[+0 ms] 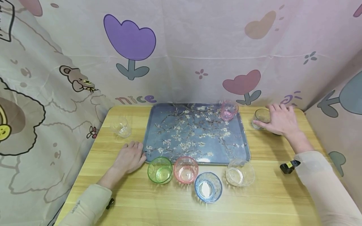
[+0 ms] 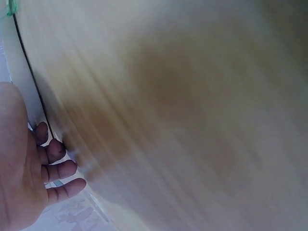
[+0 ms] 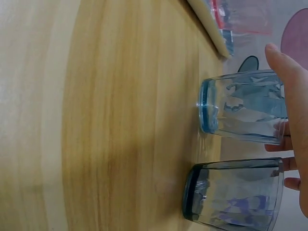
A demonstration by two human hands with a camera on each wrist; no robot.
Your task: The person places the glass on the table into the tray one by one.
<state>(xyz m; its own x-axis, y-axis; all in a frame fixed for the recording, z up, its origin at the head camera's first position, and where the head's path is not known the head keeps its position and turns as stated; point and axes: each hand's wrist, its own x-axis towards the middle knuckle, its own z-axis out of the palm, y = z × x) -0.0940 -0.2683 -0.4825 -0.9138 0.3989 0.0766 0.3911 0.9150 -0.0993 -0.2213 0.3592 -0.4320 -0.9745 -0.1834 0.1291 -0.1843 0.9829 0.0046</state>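
My left hand (image 1: 131,157) rests at the left edge of a blue tray (image 1: 181,131) with a blossom-branch print, its fingers loosely bent in the left wrist view. At the tray's right side, my right hand (image 1: 281,121) is over two glasses, thumb spread and fingers reaching behind the rims. The glass nearer the tray is pale blue (image 3: 245,108). The other is dark grey (image 3: 236,195), mostly hidden under the hand in the head view. A pink glass (image 1: 228,111) stands on the tray's far right corner.
Along the tray's front edge stand a green glass (image 1: 160,170), a red glass (image 1: 186,170), a blue glass (image 1: 208,187) and a clear glass (image 1: 240,172). Another clear glass (image 1: 121,127) is left of the tray. A printed cloth (image 1: 181,62) hangs behind the wooden table (image 1: 158,207).
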